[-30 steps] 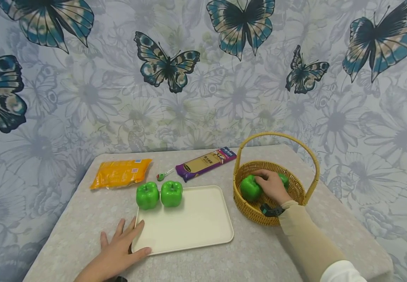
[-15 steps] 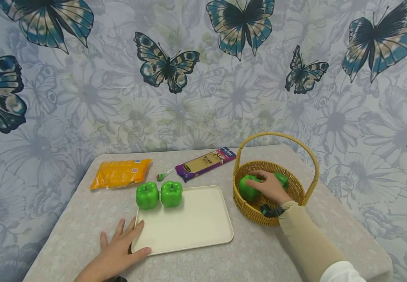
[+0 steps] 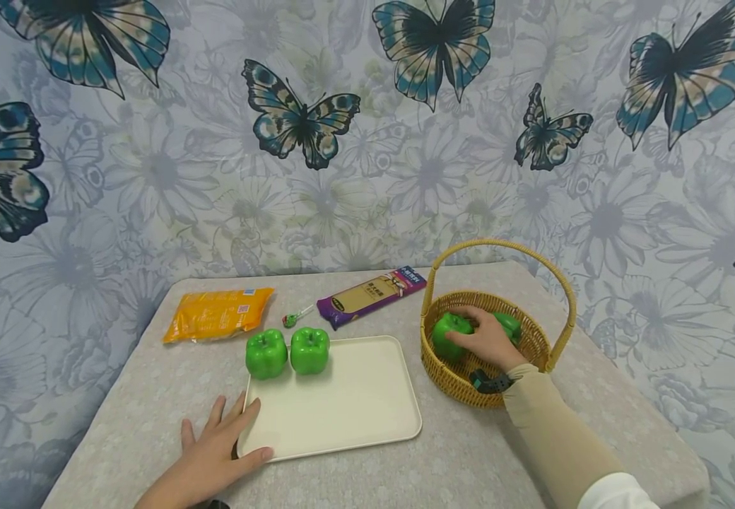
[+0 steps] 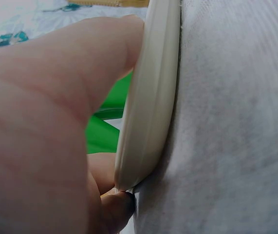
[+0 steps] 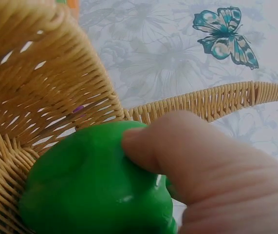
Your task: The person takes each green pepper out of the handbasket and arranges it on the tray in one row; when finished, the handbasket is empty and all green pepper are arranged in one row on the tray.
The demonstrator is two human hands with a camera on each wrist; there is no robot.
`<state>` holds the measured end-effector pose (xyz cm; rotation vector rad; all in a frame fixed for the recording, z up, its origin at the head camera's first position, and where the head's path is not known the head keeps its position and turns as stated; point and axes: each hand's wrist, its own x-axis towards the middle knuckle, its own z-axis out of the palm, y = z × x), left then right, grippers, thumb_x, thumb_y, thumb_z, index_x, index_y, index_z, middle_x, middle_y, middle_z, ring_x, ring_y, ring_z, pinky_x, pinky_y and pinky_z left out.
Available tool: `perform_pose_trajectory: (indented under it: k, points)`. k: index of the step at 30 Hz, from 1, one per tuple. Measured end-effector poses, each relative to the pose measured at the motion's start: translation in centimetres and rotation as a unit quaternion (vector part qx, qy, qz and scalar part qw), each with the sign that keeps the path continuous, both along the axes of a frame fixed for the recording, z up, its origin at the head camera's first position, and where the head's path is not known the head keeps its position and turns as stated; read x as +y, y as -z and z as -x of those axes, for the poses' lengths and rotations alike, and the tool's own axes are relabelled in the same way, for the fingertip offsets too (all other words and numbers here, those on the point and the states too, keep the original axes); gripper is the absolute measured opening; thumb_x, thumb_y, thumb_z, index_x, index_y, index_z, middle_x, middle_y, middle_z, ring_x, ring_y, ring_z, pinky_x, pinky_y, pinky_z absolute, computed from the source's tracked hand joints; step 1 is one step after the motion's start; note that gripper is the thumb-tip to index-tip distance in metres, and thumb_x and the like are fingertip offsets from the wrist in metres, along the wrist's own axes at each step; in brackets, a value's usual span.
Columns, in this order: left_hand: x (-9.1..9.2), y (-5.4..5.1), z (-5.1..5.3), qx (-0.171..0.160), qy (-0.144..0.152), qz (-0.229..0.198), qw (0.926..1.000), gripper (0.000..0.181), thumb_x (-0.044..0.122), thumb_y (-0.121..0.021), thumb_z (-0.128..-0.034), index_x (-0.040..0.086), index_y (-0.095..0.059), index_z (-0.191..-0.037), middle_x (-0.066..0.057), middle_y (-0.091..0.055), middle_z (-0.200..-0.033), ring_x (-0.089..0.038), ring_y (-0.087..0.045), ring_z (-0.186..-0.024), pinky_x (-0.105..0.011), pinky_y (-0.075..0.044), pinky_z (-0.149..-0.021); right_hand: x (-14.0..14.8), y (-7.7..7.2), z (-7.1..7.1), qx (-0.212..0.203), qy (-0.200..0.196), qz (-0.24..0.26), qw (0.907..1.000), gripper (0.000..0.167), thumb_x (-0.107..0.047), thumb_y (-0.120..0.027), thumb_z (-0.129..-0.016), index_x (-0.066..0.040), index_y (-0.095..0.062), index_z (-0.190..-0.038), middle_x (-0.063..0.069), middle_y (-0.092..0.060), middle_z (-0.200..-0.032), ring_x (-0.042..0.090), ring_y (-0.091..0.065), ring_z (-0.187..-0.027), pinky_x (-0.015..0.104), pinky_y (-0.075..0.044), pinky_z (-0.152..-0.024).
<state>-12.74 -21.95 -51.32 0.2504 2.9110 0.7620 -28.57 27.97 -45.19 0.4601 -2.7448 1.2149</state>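
Note:
In the head view, my right hand (image 3: 490, 339) is inside the wicker basket (image 3: 463, 392) and grips a green bell pepper (image 3: 447, 339). The right wrist view shows the thumb (image 5: 151, 146) pressed on this pepper's glossy side; my other fingers are hidden there. Behind that hand lies more green pepper (image 3: 509, 325), partly covered. My left hand (image 3: 211, 452) rests with spread fingers at the near left corner of a cream tray (image 3: 355, 410), its thumb touching the rim. Two green bell peppers (image 3: 267, 353) (image 3: 310, 351) stand side by side at the tray's far left corner.
An orange packet (image 3: 218, 314) lies at the back left of the table. Close to it are a lollipop (image 3: 294, 317) and a purple noodle-like packet (image 3: 370, 297). The basket's tall handle (image 3: 501, 242) arches over my right hand. A butterfly-patterned wall stands behind.
My right thumb has shifted left from the pepper's top onto its near side, and the hand has spread around it. The pepper in the basket has shifted slightly. My left hand has stayed still.

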Motion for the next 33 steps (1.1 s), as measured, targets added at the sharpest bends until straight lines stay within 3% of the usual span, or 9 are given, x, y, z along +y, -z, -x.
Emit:
perform_pose_trajectory:
  k: [6,10,17,22,26,33]
  points:
    - [-0.2,0.3,0.1,-0.009,0.002,-0.011,0.9999,0.103,0.075,-0.064,-0.0859,0.005,-0.04,-0.158,-0.033,-0.023,-0.164,-0.069,0.0,-0.146,-0.092,0.02,-0.09,0.0,0.2,0.1,-0.002,0.017,0.017,0.9997,0.058,-0.036,-0.079,-0.092,-0.012,-0.061,-0.142,0.015,-0.062,-0.142,0.036,-0.061,-0.119,0.049,-0.055,-0.093]
    - [-0.2,0.5,0.1,-0.027,0.0,-0.01,0.9996,0.104,0.076,-0.064,-0.0851,0.007,-0.039,-0.159,-0.032,-0.021,-0.165,-0.068,0.001,-0.147,-0.091,0.021,-0.089,-0.1,-0.4,0.0,-0.017,0.019,0.04,0.9989,0.057,-0.039,-0.078,-0.093,-0.015,-0.061,-0.142,0.013,-0.061,-0.143,0.034,-0.061,-0.12,0.047,-0.056,-0.092]
    - [-0.3,0.7,0.3,-0.032,-0.002,-0.006,0.9995,0.104,0.077,-0.063,-0.0848,0.009,-0.038,-0.16,-0.031,-0.021,-0.166,-0.066,0.002,-0.148,-0.09,0.022,-0.089,-1.3,-4.4,-2.2,0.003,0.015,0.089,0.9959,0.054,-0.04,-0.075,-0.096,-0.02,-0.061,-0.144,0.014,-0.064,-0.136,0.031,-0.067,-0.11,0.041,-0.06,-0.084]
    - [-0.4,0.4,0.4,-0.023,0.0,-0.011,0.9997,0.103,0.076,-0.064,-0.0858,0.009,-0.038,-0.16,-0.032,-0.021,-0.165,-0.066,0.003,-0.148,-0.09,0.024,-0.09,-4.3,-6.4,-3.7,0.016,-0.048,0.117,0.9919,0.049,-0.034,-0.077,-0.095,-0.023,-0.065,-0.14,0.011,-0.067,-0.133,0.024,-0.071,-0.097,0.031,-0.06,-0.077]
    - [-0.3,0.0,0.2,-0.017,0.0,-0.012,0.9998,0.103,0.075,-0.064,-0.0863,0.008,-0.038,-0.159,-0.033,-0.022,-0.164,-0.067,0.002,-0.147,-0.09,0.022,-0.09,-7.8,-5.5,-3.9,-0.012,-0.103,0.122,0.9872,0.046,-0.029,-0.08,-0.092,-0.019,-0.069,-0.136,0.01,-0.067,-0.132,0.023,-0.071,-0.098,0.032,-0.061,-0.079]
    - [-0.1,0.1,0.2,-0.018,-0.004,0.003,0.9998,0.104,0.079,-0.061,-0.0851,0.01,-0.039,-0.159,-0.031,-0.023,-0.165,-0.066,0.001,-0.148,-0.09,0.021,-0.091,-12.7,-2.5,-2.5,-0.011,-0.164,0.044,0.9854,0.047,-0.027,-0.08,-0.093,-0.016,-0.067,-0.137,0.004,-0.066,-0.137,0.019,-0.066,-0.116,0.033,-0.058,-0.096]
